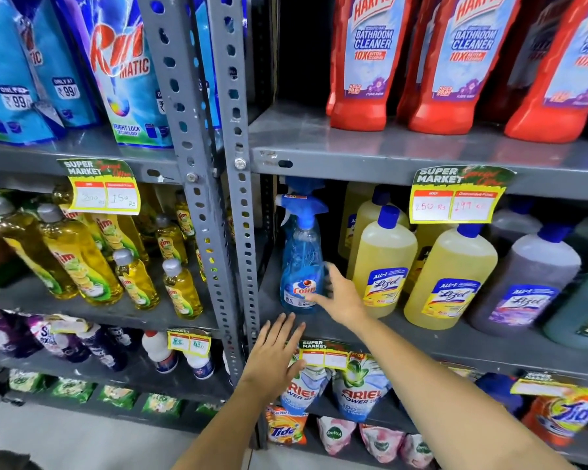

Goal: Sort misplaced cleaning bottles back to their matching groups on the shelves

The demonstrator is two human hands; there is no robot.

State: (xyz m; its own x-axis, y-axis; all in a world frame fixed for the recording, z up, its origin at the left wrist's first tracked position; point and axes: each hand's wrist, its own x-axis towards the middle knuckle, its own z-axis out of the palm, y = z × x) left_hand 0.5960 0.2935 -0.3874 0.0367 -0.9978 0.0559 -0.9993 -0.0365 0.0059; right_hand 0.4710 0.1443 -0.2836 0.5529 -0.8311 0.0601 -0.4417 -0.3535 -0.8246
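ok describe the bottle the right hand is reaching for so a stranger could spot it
On the right-hand rack's middle shelf, look to the far left end by the grey upright. The blue spray bottle there, which the right hand nearly touches, is the only trigger bottle; its neighbours are yellow, blue-capped bottles.

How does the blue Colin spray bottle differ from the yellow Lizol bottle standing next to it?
The Colin spray bottle is slim, with blue liquid and a trigger sprayer; the yellow Lizol bottle is wider, with yellow liquid and a plain blue cap. The right hand reaches between them. Both stand upright on one shelf.
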